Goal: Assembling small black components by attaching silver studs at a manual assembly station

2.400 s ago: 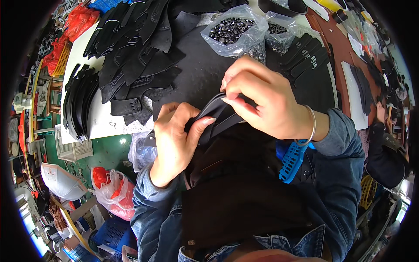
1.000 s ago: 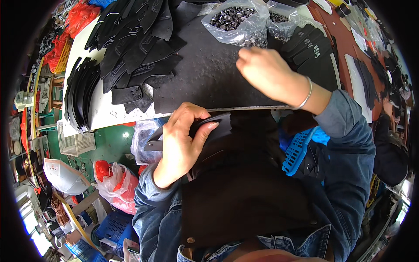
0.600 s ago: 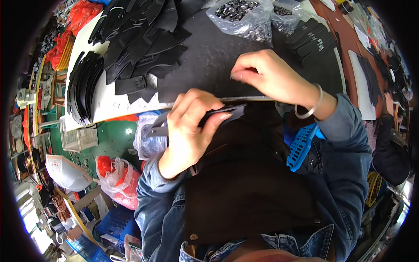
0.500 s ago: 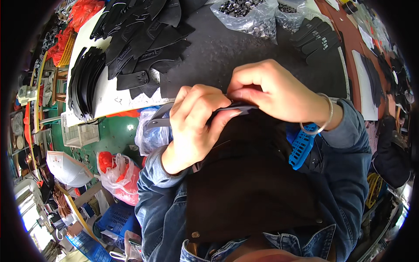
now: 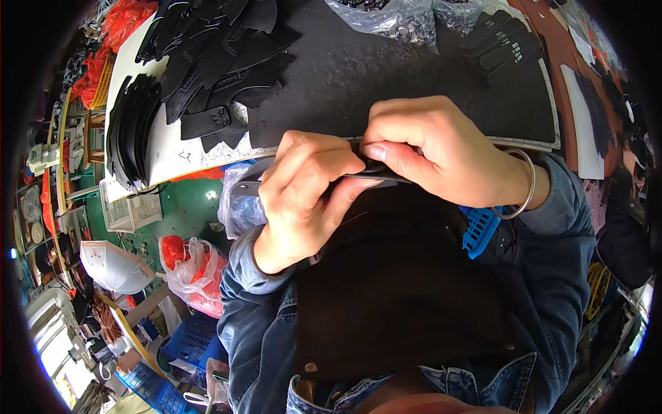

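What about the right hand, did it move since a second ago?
Yes, the right hand moved away from the clear bag, toward the near edge of the table and the black strap.

You are wearing this fisheye camera on your head, and it is looking steeply down past your apron (image 5: 407, 303) at close range, facing the surface (image 5: 165, 157) across its near edge; the view is taking in the near left corner and cutting off the far edge.

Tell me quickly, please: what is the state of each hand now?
Left hand: closed, holding a black strip.
Right hand: closed, at the same strip; exactly what it pinches cannot be told.
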